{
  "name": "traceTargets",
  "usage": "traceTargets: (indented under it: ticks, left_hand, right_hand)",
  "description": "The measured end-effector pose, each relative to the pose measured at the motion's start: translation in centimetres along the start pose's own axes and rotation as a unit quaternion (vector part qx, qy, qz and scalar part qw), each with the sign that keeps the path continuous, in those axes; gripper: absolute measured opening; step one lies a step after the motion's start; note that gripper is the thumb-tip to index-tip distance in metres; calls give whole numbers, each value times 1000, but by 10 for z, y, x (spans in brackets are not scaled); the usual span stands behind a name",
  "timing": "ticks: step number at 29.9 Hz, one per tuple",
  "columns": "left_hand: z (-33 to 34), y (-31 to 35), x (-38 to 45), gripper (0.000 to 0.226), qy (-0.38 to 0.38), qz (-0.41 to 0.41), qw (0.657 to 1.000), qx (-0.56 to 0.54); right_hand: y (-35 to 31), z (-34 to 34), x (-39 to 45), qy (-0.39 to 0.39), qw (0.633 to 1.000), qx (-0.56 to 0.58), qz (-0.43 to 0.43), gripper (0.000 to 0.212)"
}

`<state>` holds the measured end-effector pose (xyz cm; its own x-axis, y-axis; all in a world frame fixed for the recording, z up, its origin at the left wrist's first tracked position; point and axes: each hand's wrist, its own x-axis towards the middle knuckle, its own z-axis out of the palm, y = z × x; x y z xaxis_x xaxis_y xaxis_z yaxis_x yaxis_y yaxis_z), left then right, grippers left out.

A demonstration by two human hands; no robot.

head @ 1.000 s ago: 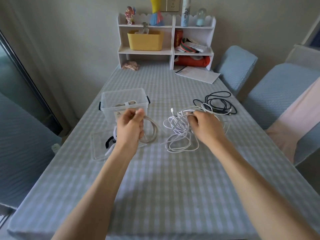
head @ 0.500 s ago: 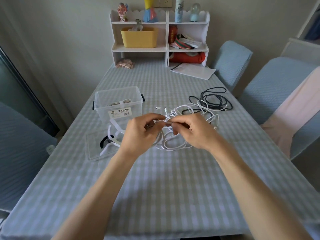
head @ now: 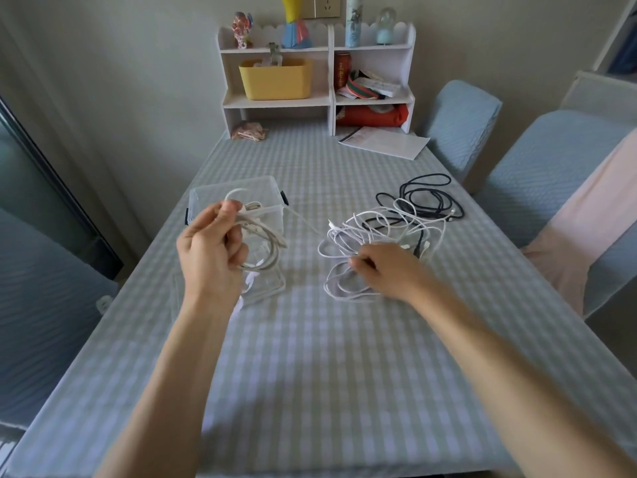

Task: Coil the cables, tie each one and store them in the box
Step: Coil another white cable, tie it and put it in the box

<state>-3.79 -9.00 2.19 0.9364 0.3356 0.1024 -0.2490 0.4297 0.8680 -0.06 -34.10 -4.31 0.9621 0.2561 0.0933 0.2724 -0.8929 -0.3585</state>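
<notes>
Above the table's left half, the left hand [head: 210, 250] is gripping a coil [head: 265, 251] of off-white cable, fingers curled round the loops and thumb pressing the top of the bundle; the coil is hanging clear of the cloth, in front of the box [head: 238, 198]. A single white strand [head: 303, 224] is running taut from this coil toward the white cables [head: 365, 232], which are lying in a loose tangle on the table's right half. The right hand [head: 386, 267] is resting on the near edge of that tangle, fingertips curled and pinching a strand. Just behind the tangle and partly overlapping it, a black cable [head: 427, 198] is lying in loose loops. The box, clear plastic, is standing open behind the left hand with a tied cable showing inside; its clear lid [head: 272, 284] is lying flat on the cloth below the coil. Farther back, a white shelf [head: 331, 81] holding a yellow bin [head: 275, 79] is standing at the table's far end, with a sheet of paper [head: 384, 143] beside it. Blue-covered chairs [head: 462, 129] are flanking the right side of the table [head: 310, 374].
</notes>
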Motion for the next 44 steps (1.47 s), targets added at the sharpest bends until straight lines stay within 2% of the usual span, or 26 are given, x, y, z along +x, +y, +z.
traceTargets:
  ticks: [3,7,11,13,17,21,23,26,31,34,37,39,41,42,44]
  left_hand:
    - [3,-9,-5,15,-4,-19,1000,1]
    - [15,-20,-12,17,-18,-42,999,11]
    - [19,-29,-14,13,-26,-47,997,51]
    - [18,-32,-12,13,-24,-48,997,60]
    - [11,-37,-6,17,-23,-54,996,67]
    - [14,-42,-5,17,-26,-82,993,78]
    - [16,-44,-7,15,-44,-108,990,81]
    - [22,-46,-8,14,-64,-140,985,79]
    - [42,-53,-4,9,-102,-182,972,107]
    - [48,-60,-7,11,-127,-174,966,140]
    - [42,-61,-10,16,-114,-158,969,153]
    - [32,-54,-12,11,-103,-152,972,148]
    - [28,-46,-13,11,-98,-148,975,133]
    - [25,-42,-13,15,-92,-143,978,120]
    - [19,-36,-12,19,-78,-135,984,87]
  right_hand:
    - [12,0,24,18,998,-47,32,26]
    - [31,0,63,68,995,-39,60,26]
    - [36,-10,88,25,993,-35,110,33]
    - [39,-14,94,44,993,-39,107,29]
    - [34,-16,81,155,985,-29,73,24]
    - [21,-25,53,146,986,-37,76,23]
    - [17,-33,34,137,986,-42,81,30]
    - [12,-47,6,107,988,-64,94,57]
    - [-17,-60,-18,164,977,127,-54,67]
    - [-41,-51,-21,220,961,121,-112,60]
    - [-49,-35,-17,260,950,126,-115,44]
    - [-50,-24,-15,272,944,143,-118,35]
    - [-52,-18,-14,256,940,182,-134,27]
    - [-55,-17,-14,223,940,218,-137,25]
    - [-65,-16,-11,104,940,308,-103,21]
